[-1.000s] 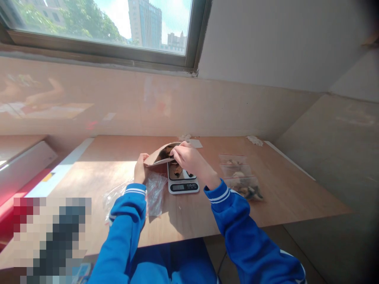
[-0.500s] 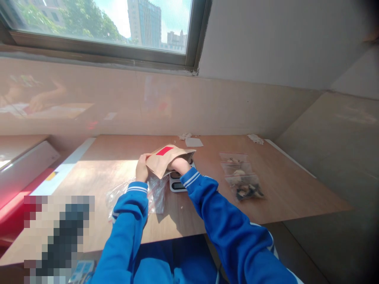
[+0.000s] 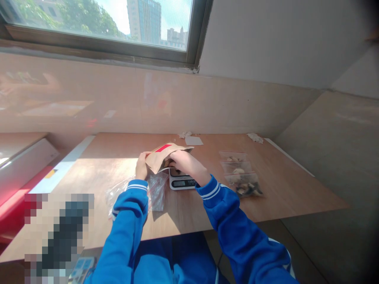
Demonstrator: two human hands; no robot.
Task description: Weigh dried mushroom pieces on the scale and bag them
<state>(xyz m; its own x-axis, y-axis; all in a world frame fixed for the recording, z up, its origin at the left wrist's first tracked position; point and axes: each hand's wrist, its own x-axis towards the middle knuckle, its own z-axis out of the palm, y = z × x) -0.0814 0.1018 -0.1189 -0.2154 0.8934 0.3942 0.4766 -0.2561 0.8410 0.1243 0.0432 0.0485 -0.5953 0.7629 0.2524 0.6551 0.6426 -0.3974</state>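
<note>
Left fingers (image 3: 144, 156) pinch paper bag (image 3: 155, 158); right fingers (image 3: 171, 157) partly inside, grip unclear; zip bags (image 3: 240, 177) hold pale, dark pieces (image 3: 249, 189).

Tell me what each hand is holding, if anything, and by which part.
The left hand grips the paper bag by its left edge. The right hand is at the bag's open mouth; whether it holds anything cannot be told.

Bright blue left sleeve (image 3: 122, 228) behind the left hand (image 3: 141, 167), matching right sleeve (image 3: 226, 215) behind the right hand (image 3: 181, 160), paired white bands on left cuff (image 3: 137, 185) and right cuff (image 3: 211, 191), white trim (image 3: 288, 254) farther back, blue trousers (image 3: 152, 268) below both hands
</note>
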